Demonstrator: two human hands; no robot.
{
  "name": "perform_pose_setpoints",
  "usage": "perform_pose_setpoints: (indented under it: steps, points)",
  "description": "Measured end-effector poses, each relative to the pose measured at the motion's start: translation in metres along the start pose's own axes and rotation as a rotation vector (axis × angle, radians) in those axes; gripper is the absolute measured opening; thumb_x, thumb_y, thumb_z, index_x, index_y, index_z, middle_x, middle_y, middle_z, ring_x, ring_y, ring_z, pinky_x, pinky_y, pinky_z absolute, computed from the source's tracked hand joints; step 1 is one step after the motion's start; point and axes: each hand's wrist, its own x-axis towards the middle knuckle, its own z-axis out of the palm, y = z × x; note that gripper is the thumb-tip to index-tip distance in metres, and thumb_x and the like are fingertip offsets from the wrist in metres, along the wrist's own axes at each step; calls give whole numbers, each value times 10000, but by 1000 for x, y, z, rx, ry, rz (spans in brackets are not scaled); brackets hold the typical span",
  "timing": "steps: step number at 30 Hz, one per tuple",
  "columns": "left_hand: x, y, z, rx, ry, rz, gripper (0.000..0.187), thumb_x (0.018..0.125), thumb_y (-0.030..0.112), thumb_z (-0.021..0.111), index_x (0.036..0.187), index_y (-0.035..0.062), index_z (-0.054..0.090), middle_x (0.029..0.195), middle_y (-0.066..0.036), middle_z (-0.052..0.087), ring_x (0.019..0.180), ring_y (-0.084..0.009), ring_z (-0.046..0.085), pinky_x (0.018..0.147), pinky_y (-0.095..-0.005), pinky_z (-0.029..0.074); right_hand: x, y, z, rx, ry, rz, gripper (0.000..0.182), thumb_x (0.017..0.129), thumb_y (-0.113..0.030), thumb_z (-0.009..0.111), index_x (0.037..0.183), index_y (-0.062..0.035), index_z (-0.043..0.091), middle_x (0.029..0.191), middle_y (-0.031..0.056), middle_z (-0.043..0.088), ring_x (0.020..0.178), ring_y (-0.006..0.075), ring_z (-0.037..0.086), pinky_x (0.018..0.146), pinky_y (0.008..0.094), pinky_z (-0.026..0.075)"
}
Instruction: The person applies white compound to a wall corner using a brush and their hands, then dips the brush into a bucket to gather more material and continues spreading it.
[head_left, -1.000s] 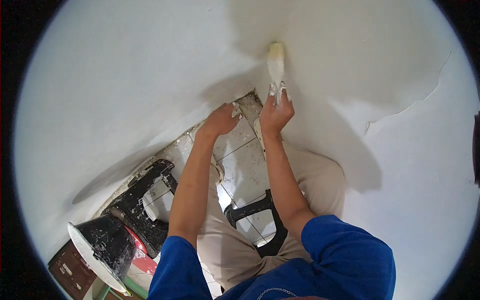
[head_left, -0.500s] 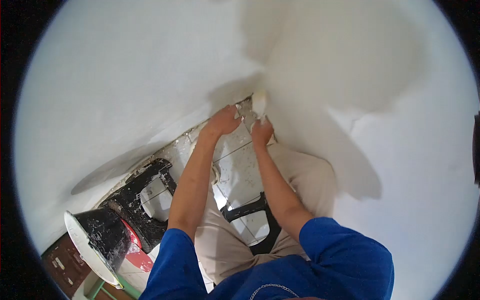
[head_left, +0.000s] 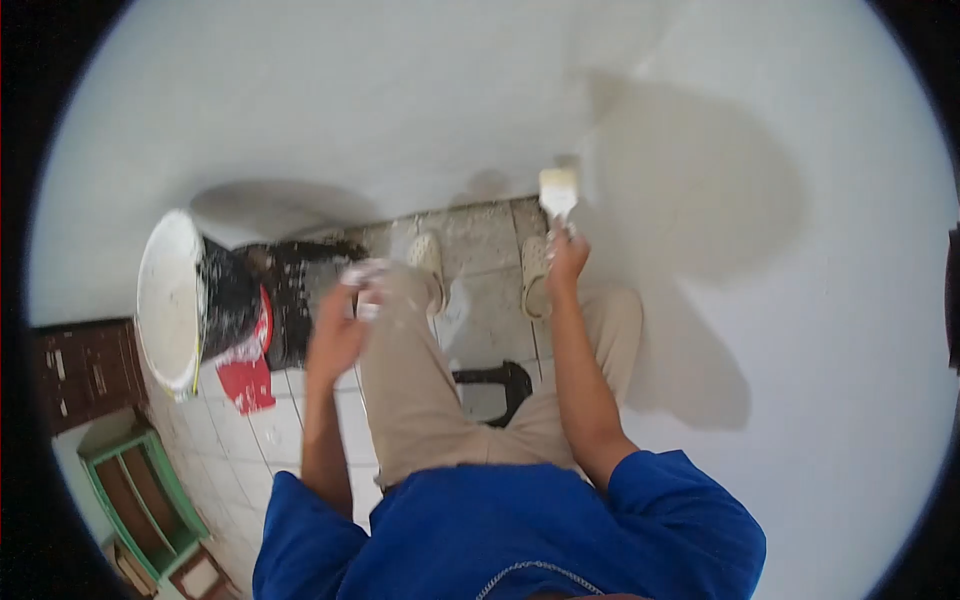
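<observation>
A wide paint brush (head_left: 558,192) with pale bristles points up from my right hand (head_left: 568,256), whose fingers are wrapped round its handle near the wall corner. White smears mark those fingers. My left hand (head_left: 345,318) hovers over my left knee, smeared by motion, with white on its fingertips; how its fingers are set is unclear. Left of it, a white paint bucket (head_left: 168,300) holds pale paint and stands beside a paint-splashed black stool (head_left: 290,300).
White walls (head_left: 400,110) meet in the corner ahead. Below lies a tiled floor (head_left: 475,235) with cream clogs (head_left: 426,262) on my feet. A black stool part (head_left: 510,385) shows between my legs. At left are a red piece (head_left: 246,385), a brown cabinet (head_left: 85,370) and a green frame (head_left: 140,500).
My left hand has moved away from the corner, back toward the bucket. The brush is now upright and clearer in my right hand. The view has turned, showing more of the bucket and floor.
</observation>
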Motion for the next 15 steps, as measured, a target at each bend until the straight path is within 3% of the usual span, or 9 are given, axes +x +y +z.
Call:
perform_pose_setpoints:
  steps: [3,6,9,11,12,15]
  points:
    - [-52,14,-75,126,272,-50,294,830,33,440,1113,-3,510,1093,-104,558,1032,-195,508,917,-306,363,-17,-48,-11,142,-22,-1,187,839,-211,579,709,-86,530,575,-37,465,445,42,376,397,200,280]
    - [-100,-3,-138,137,598,-28,276,845,23,426,1098,-64,493,1093,-150,547,1045,-210,501,929,-310,356,-39,-94,-6,199,-115,-55,161,847,-199,565,739,-81,549,578,-30,475,470,43,396,412,196,297]
    - [-117,-17,-180,310,920,-26,262,844,47,475,1085,-51,509,1091,-162,551,1019,-225,518,899,-316,378,-60,-132,30,80,-184,-198,223,858,-210,545,678,-82,516,567,-57,403,475,28,324,433,205,281]
    - [-121,-20,-199,740,982,-142,262,832,55,511,1080,-28,518,1067,-164,561,983,-245,538,872,-327,396,-86,-159,65,-58,-286,-280,214,864,-211,537,693,-82,527,582,-57,411,504,29,340,461,209,286]
    - [-128,-28,-205,819,1012,-44,269,819,62,541,1079,-4,521,1048,-165,561,977,-271,535,870,-339,393,-103,-174,79,-41,-359,-325,204,862,-207,541,720,-61,541,587,-53,414,513,30,339,462,205,279]
    - [-144,-69,-226,889,1059,-136,383,811,137,571,1147,0,448,1135,-194,481,1082,-335,444,925,-377,339,-171,-215,148,-140,-650,-474,199,852,-193,553,801,-2,569,626,-42,469,546,36,380,487,192,306]
